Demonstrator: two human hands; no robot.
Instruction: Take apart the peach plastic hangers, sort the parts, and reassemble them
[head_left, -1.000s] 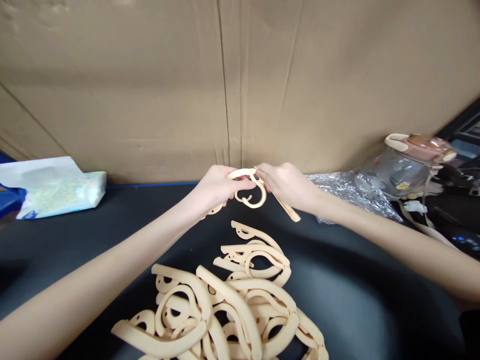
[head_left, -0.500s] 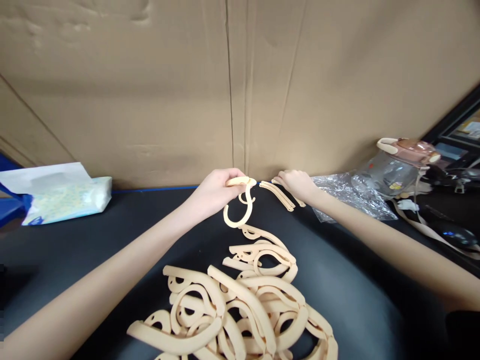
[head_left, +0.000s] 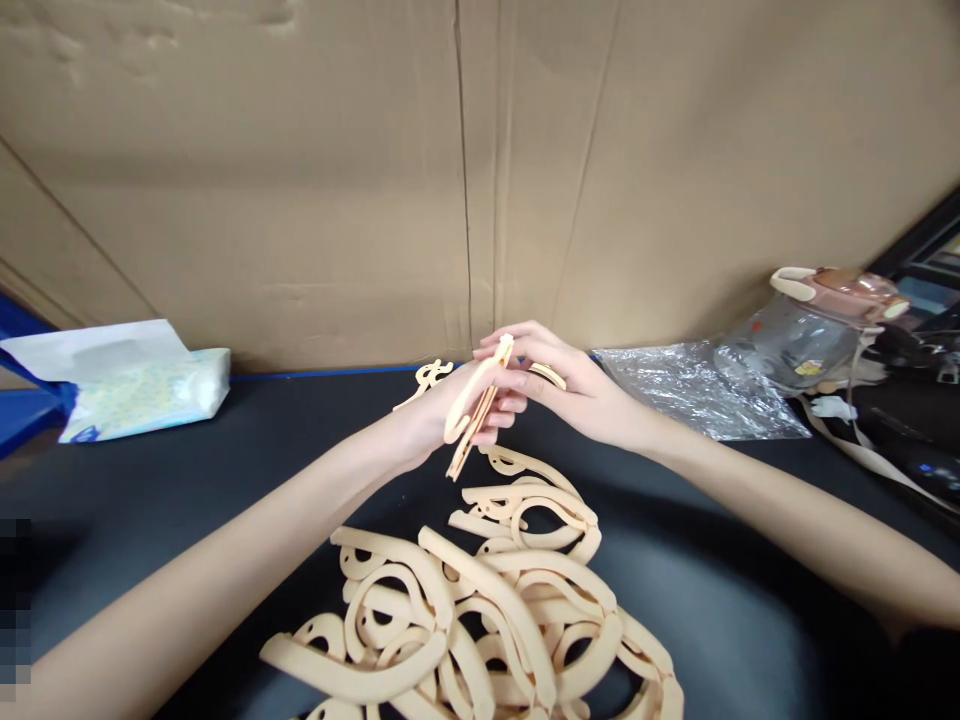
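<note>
My left hand (head_left: 431,415) and my right hand (head_left: 562,375) meet above the black table, both closed on a beige plastic folding hanger (head_left: 466,442). Its curved hook and slim arms slant down toward me. Some of the left fingers are hidden behind the hanger and the other hand. A large pile of beige folding hangers (head_left: 487,590) lies just in front of me, with a few more reaching toward my hands. Behind my left wrist rest small hook pieces (head_left: 431,375). Part of a curved beige strip (head_left: 549,376) shows behind my right hand.
Cardboard (head_left: 337,200) stands upright along the table's back edge. At left is a soft tissue pack (head_left: 157,395) with a sheet sticking out. To the right lie a clear plastic bag (head_left: 682,385), a transparent bottle with a pink lid (head_left: 844,290) and its strap.
My right hand has left the curved strips at the back and come left to join my left hand on the hanger. The hanger has turned, and hook pieces at the back now show.
</note>
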